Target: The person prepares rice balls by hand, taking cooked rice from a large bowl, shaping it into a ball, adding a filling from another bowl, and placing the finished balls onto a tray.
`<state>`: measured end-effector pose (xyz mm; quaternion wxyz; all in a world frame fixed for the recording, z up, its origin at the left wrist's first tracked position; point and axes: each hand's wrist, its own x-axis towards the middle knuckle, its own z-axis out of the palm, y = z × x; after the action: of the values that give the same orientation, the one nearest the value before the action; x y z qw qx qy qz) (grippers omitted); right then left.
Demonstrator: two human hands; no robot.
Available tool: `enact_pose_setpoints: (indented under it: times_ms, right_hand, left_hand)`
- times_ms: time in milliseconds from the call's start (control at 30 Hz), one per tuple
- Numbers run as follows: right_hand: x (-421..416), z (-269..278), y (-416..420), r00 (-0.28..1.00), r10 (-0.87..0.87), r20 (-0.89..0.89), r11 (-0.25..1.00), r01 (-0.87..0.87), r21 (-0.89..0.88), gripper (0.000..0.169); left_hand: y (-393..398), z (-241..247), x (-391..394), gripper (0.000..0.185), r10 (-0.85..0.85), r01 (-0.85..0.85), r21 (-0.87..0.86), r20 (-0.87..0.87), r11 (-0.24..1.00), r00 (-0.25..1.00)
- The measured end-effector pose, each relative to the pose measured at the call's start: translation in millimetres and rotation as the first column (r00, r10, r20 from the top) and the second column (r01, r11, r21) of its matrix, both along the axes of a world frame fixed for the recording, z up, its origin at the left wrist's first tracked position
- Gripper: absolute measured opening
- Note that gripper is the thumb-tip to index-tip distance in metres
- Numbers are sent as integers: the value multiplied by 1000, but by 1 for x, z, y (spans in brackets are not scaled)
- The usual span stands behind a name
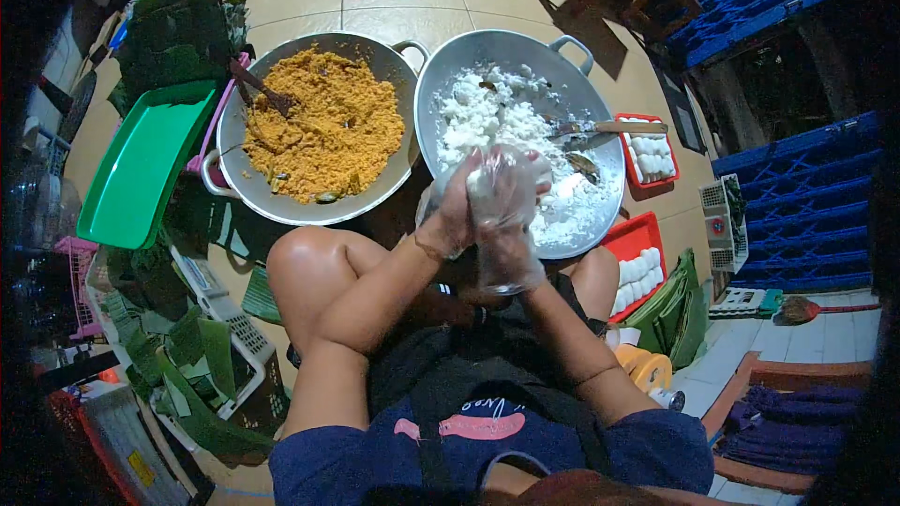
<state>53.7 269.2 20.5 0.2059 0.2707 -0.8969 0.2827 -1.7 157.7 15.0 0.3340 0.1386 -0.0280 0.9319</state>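
Observation:
Both my hands wear clear plastic gloves and are pressed together over the near edge of a wide metal pan (612, 204) of white rice (478, 109). My left hand (455, 209) cups from the left. My right hand (505, 221) lies against it from the right, fingers pointing up and away from me. A bit of white rice shows between the palms; most of it is hidden. In the pan, a flat spatula with a wooden handle (629, 127) rests over the right rim, beside some brown leaves (582, 165).
At left stands a second pan (320, 216) of orange crumbly filling (330, 119) with a wooden spoon (264, 88). Red trays (636, 233) of white rolls are at right. A green tray (144, 169), banana leaves (176, 39) and a leaf-filled basket (246, 337) lie left.

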Motion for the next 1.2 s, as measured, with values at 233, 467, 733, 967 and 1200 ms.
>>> enact_pose_setpoints:
  times_ms: [233,467,733,967,1200]
  right_hand:
    - [-27,11,30,825,124,551,916,118,-383,71]
    - [-34,19,31,987,143,71,985,-149,88,68]
    - [-24,27,28,879,249,406,866,-14,-500,89]
    - [-16,25,14,864,65,500,873,193,-448,62]
    - [-2,-10,13,829,-13,559,935,208,-288,69]
  left_hand:
    - [8,-4,-4,49,206,-45,-486,283,873,937]
    - [24,-38,-6,50,227,-67,-695,141,716,964]
    - [6,-18,-13,51,314,-245,-721,-40,648,948]
    - [8,8,1,57,263,-258,-379,-38,889,964]
    - [13,-2,3,55,249,-168,-427,141,888,958]
